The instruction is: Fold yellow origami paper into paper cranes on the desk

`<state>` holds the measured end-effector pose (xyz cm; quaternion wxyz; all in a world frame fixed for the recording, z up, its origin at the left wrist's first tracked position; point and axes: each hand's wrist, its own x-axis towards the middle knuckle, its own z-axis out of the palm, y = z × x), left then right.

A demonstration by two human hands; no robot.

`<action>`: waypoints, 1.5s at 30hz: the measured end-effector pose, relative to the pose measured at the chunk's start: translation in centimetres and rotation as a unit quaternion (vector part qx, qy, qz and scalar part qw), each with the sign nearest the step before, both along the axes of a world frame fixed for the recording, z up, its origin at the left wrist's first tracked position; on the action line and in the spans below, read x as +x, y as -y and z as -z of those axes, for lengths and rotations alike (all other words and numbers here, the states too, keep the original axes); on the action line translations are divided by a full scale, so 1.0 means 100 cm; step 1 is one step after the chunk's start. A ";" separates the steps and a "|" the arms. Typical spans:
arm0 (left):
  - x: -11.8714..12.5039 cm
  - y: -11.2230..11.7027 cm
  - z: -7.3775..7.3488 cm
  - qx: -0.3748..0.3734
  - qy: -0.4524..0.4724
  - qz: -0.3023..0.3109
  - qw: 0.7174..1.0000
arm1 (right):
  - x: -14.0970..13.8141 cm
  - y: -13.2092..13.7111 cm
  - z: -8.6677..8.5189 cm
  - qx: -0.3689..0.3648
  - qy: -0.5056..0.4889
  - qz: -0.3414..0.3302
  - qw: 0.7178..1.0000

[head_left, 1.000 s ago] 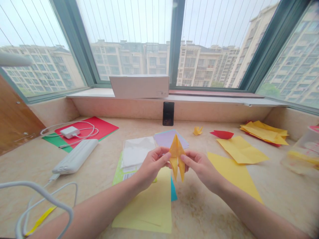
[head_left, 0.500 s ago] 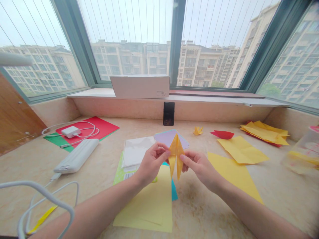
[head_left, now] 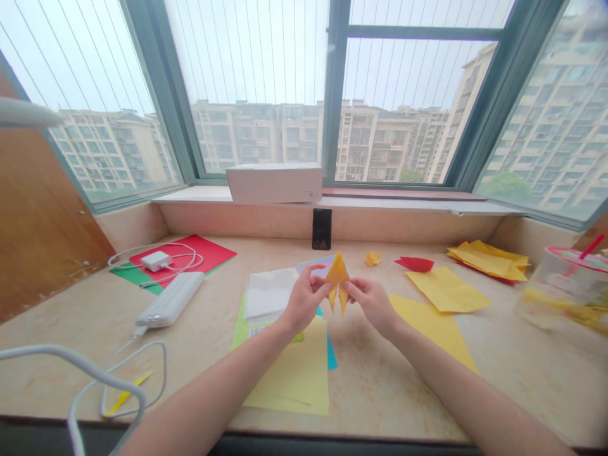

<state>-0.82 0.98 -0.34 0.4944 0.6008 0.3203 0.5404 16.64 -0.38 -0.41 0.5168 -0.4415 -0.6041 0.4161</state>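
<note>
A folded piece of yellow origami paper (head_left: pixel 337 273) is held up between both hands, its single point upward and two narrow legs hanging below with a gap between them. My left hand (head_left: pixel 308 296) pinches its left side between thumb and fingers, the index finger raised a little. On the right edge, my right hand (head_left: pixel 371 301) grips it with thumb and fingertips. Below lie pale yellow sheets (head_left: pixel 289 380), a blue sheet (head_left: pixel 331 354) and a white packet (head_left: pixel 270 294), partly hidden by my left hand and forearm.
At right lie yellow sheets (head_left: pixel 446 289), a red folded piece (head_left: pixel 414 263), a stack of yellow paper (head_left: pixel 491 259) and a clear cup (head_left: pixel 565 285). A small yellow folded piece (head_left: pixel 373 258) sits near the phone (head_left: pixel 322 229). A power bank (head_left: pixel 171 299) and white cables (head_left: pixel 164 367) are at left.
The view has tilted upward and back, so the table's front edge now shows. The paper's lower legs look shorter and both hands have shifted slightly on its sides.
</note>
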 end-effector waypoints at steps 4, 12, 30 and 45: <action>-0.002 0.006 0.000 0.036 0.001 -0.023 0.999 | -0.003 0.005 -0.004 0.030 0.016 0.007 0.999; -0.003 0.019 -0.010 0.049 -0.047 0.037 0.997 | -0.007 0.014 -0.002 0.143 0.115 0.031 0.983; -0.002 0.026 -0.017 -0.052 0.044 0.119 0.991 | -0.003 0.025 -0.008 0.245 0.200 0.050 0.947; -0.006 0.025 -0.016 -0.038 -0.001 0.126 0.991 | 0.003 0.013 -0.011 -0.025 -0.151 -0.015 0.988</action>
